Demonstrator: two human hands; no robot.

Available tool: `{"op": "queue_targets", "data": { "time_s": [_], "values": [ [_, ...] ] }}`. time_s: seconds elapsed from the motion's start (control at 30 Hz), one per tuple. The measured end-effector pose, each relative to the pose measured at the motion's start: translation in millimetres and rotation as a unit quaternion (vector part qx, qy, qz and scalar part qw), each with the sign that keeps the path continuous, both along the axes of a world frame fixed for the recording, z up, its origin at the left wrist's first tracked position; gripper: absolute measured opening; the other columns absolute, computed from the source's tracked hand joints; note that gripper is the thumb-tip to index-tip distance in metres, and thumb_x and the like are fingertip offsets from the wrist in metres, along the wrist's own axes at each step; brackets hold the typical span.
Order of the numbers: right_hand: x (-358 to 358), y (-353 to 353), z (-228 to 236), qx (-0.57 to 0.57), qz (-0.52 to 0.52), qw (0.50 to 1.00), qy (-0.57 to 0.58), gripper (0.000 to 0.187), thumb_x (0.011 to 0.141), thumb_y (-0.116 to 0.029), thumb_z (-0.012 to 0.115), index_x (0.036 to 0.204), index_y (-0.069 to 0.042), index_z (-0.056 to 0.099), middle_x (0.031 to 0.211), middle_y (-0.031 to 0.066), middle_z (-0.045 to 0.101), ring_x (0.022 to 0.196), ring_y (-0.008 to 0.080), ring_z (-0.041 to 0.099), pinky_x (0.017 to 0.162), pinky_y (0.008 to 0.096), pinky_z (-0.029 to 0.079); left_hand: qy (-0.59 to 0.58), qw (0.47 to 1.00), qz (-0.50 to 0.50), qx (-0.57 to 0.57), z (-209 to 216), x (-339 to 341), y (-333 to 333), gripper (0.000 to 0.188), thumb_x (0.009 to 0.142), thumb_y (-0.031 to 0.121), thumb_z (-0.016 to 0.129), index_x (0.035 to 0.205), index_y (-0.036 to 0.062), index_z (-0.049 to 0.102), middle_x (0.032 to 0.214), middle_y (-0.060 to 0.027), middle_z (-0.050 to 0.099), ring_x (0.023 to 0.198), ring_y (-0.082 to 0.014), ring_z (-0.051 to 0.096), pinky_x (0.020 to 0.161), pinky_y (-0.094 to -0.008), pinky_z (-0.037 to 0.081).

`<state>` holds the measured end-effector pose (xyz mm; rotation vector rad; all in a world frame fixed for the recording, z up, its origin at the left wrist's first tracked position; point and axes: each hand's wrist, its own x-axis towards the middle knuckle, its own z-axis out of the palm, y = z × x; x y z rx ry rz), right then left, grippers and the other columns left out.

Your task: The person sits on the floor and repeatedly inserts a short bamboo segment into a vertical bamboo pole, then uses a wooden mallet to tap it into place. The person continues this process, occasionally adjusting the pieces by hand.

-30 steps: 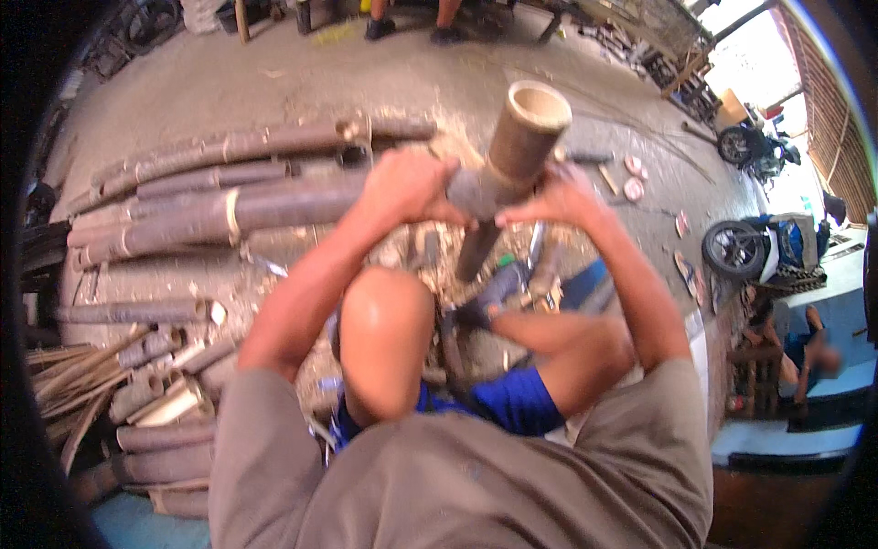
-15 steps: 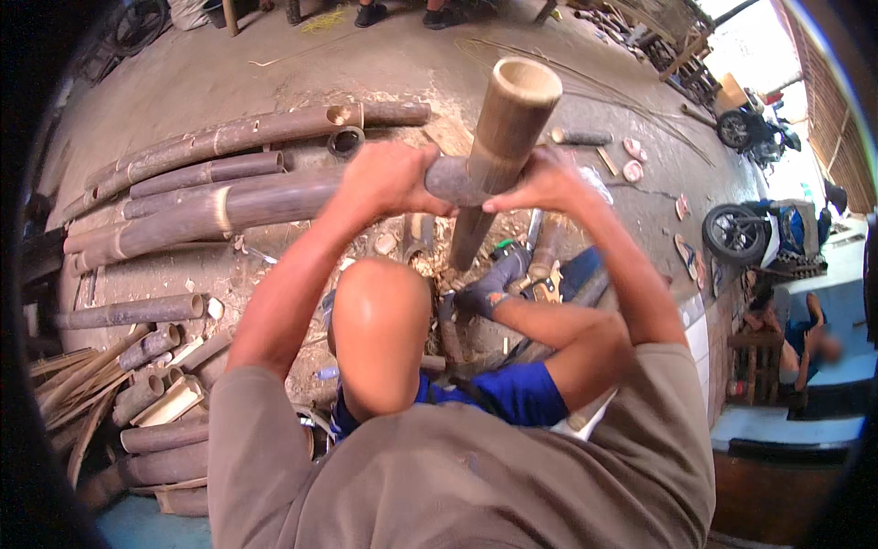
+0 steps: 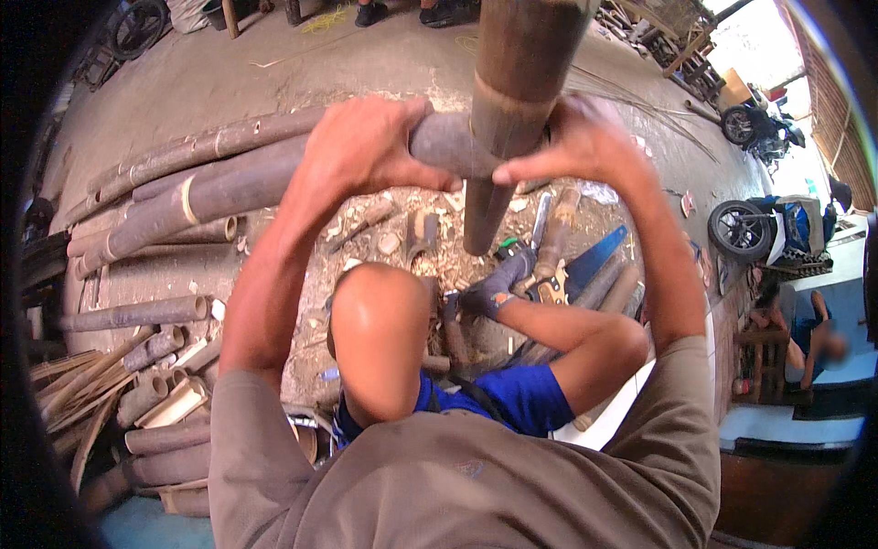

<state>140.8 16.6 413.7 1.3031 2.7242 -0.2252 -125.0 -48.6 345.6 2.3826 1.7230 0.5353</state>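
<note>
A person's left hand is gripping a long, dark bamboo pole near its right end, fingers curling over the far side. The right hand is gripping a thick bamboo tube that is crossing the pole between the hands, its thumb pressing the near side, fingertips hidden. Both pieces are extending ahead of the bent knees. A blue-bladed saw is lying beside the right forearm.

floor: grey-brown, dusty | floor's right edge: two parked motorbikes, wooden slatted furniture | light: bright daylight, far-right opening | beside opening: ribbed brown panel
</note>
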Motion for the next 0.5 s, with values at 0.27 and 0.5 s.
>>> {"op": "queue_targets", "data": {
  "time_s": [0.27,0.5],
  "values": [
    [31,22,-100,-0.026,0.023,0.999,0.033,0.099,0.063,-0.087,0.074,0.128,-0.013,0.075,0.12,0.0221,0.075,0.113,0.0399,0.071,0.097,0.0496,0.057,0.008,0.998,-0.034,-0.056,-71,25,20,0.084,0.061,0.073,0.085,0.105,0.0029,0.07,0.089,-0.022,0.075,0.086,-0.0439,0.074,0.077,-0.0538,0.056],
    [24,2,-58,-0.04,0.015,0.999,0.023,0.097,0.064,-0.09,0.071,0.125,-0.015,0.078,0.121,0.0214,0.075,0.114,0.0384,0.071,0.099,0.0487,0.056,-0.001,0.999,-0.021,-0.039,-31,19,2,0.082,0.058,0.07,0.088,0.108,0.0073,0.071,0.089,-0.0215,0.075,0.087,-0.0422,0.074,0.077,-0.0535,0.056]
  ]
}}
